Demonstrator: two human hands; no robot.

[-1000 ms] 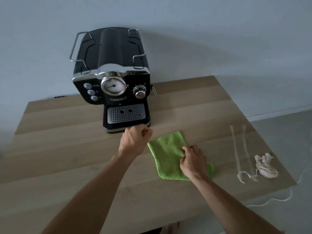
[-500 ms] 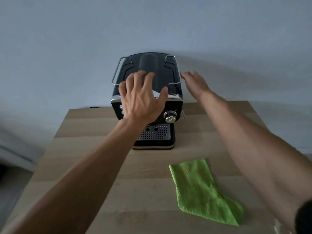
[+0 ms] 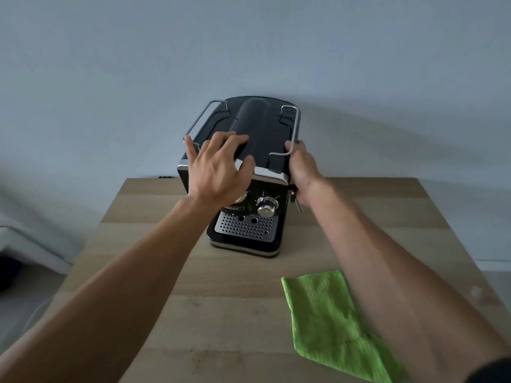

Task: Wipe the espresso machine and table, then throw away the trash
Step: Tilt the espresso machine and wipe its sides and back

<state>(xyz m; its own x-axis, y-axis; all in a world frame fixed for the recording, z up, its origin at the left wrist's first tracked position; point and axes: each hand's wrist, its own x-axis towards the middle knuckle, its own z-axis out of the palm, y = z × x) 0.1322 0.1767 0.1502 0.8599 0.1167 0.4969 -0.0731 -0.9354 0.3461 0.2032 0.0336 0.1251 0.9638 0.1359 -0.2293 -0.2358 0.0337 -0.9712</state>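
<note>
Your left hand [image 3: 218, 168] lies on the espresso machine [image 3: 257, 123], mid-frame, fingers spread apart. Your right hand [image 3: 302, 172] seems to grip its side. The green cloth [image 3: 329, 319] lies lower right.

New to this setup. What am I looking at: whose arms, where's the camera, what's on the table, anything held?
No robot here: a person works with bare hands, and the one camera sits on their head, looking forward and down, so both arms reach in from below. A black espresso machine stands at the far side of a wooden table. The left hand lies spread on its top; the right hand clasps its right side, thumb on the top edge. A green cloth lies loose on the table, near the right forearm; neither hand holds it.
</note>
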